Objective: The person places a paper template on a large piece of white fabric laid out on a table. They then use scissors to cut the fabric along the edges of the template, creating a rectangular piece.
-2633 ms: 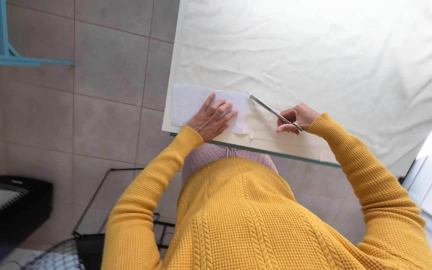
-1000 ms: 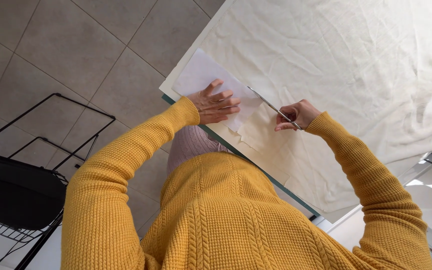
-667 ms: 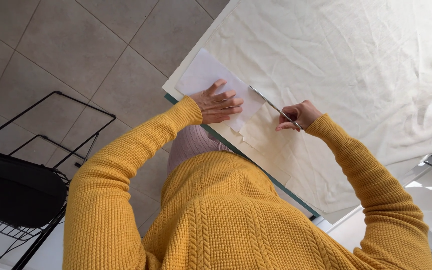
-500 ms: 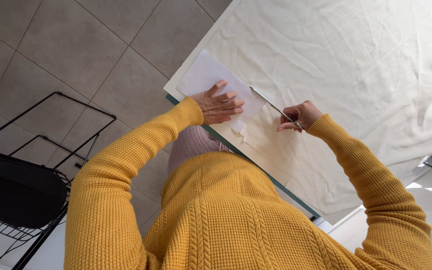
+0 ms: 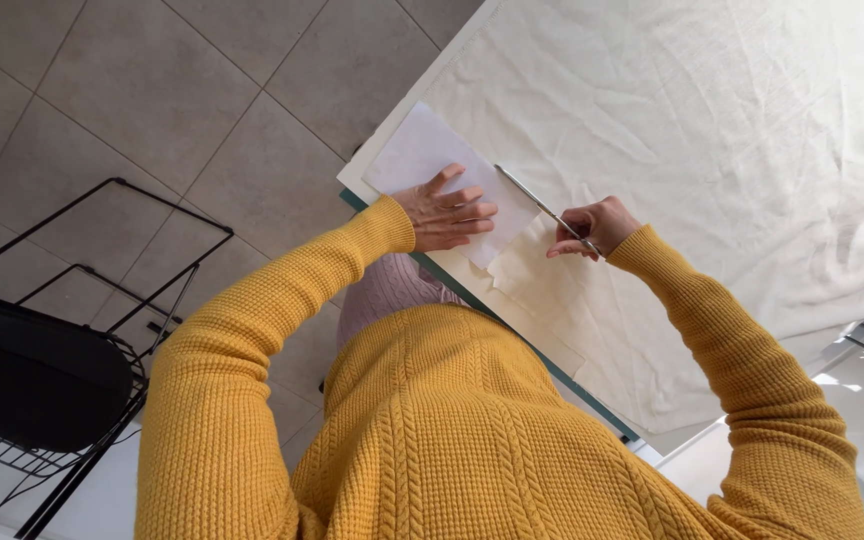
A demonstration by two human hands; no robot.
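Both of our hands work at the near corner of a table draped in a rumpled cream-white cotton cloth (image 5: 712, 130). We lay our left hand (image 5: 445, 212) flat on a white rectangular sheet of paper (image 5: 430, 160), fingers spread and pressing it down against the cloth, with nothing gripped. Our right hand (image 5: 592, 226) is curled closed around the handles of a pair of slim silver metal scissors (image 5: 537, 203), whose blades point up and away toward the paper's far edge (whether the blades are parted or together is too fine to tell). The paper sits at the table's corner, just beside the dark green table edge (image 5: 512, 345), and the scissors lie along its right side, touching or nearly touching it. Below the paper, an angular outline shows in the cloth. To the left, on the grey tiled floor (image 5: 152, 90), stands a black wire-frame basket stand (image 5: 72, 330) holding a black rounded object (image 5: 37, 375) in its mesh tray; we cannot make out what that object is. Our mustard-yellow cable-knit sweater (image 5: 452, 440) fills the lower view.
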